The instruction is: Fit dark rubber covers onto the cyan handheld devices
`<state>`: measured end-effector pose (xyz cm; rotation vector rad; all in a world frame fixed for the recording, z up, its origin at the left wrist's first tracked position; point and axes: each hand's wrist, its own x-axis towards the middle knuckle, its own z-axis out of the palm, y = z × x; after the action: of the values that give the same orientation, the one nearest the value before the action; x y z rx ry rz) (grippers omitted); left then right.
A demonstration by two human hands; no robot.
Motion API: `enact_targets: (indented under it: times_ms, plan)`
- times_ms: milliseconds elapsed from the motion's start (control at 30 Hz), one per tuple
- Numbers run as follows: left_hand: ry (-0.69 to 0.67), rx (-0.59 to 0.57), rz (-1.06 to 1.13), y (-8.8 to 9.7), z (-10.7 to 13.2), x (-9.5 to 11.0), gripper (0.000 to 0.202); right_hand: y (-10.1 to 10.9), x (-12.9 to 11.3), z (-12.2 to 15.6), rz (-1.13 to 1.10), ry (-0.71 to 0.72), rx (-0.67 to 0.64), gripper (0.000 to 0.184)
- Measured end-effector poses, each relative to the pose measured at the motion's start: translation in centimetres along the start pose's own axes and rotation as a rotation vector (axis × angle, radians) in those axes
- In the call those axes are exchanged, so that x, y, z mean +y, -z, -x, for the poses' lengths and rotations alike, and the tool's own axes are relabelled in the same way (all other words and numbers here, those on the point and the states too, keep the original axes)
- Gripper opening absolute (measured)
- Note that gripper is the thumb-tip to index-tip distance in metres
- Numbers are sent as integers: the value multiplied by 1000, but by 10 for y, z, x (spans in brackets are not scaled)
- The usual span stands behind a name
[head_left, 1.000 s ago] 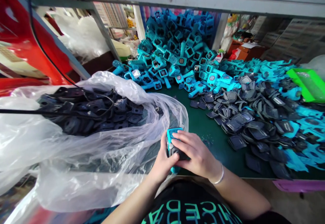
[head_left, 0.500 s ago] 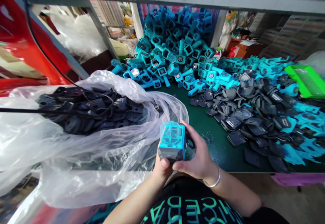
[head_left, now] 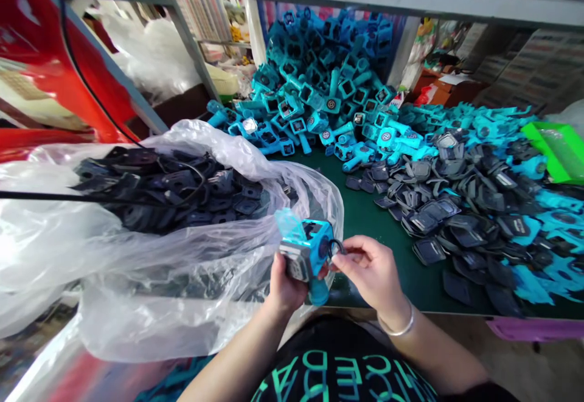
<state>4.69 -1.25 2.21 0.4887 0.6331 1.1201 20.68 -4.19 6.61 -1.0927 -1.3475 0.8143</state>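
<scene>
My left hand (head_left: 283, 283) grips a blue plastic toy housing (head_left: 306, 251) with a short handle pointing down, held just above the table's near edge. My right hand (head_left: 370, 268) pinches a small dark ring (head_left: 336, 248) against the housing's round side opening. Both hands are closed. A silver bracelet (head_left: 398, 326) is on my right wrist.
A clear plastic bag (head_left: 150, 250) of dark flat parts lies at the left. On the green table (head_left: 387, 262), a tall heap of blue housings (head_left: 319, 79) stands at the back. Dark square plates (head_left: 460, 207) and blue shells spread to the right. A green tray (head_left: 554, 149) sits far right.
The blue housing was turned in my hands: first covered by my right hand, then end-on, now side-on. My right hand shifted from its top to pinching a ring at its side.
</scene>
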Motion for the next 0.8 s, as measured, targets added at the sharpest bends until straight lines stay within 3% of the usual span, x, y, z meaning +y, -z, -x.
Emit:
enact_targets:
  times_ms: [100,233,300,367,433,500,533,600,700,733,800]
  plan:
    - [-61,71,-39,14,-1,-13,71,-5,4,-1,-88,-30,-56,42]
    - [101,-43,-102,28,5,-5,71,9,8,-12,98,170,-198,39]
    - [168,-88,-135,32,8,5,65,16,6,-20,212,262,-172,68]
    - [209,-101,-155,32,10,13,58,18,4,-27,264,294,-283,94]
    - [249,-108,-171,31,11,18,52,15,2,-30,219,254,-506,92]
    - [324,-118,-174,29,12,20,56,7,4,-28,161,206,-633,75]
    - [370,-125,-170,28,12,20,63,3,7,-25,160,188,-612,72]
    - [441,-133,-159,31,12,22,76,-6,15,-21,248,211,-456,85]
    - [450,-130,-170,45,11,29,71,-15,26,-24,507,474,-240,121]
    - [434,-130,-189,51,10,34,64,-17,28,-29,586,584,-265,124]
    - [346,-106,-248,65,6,44,54,-23,33,-41,671,746,-425,105]
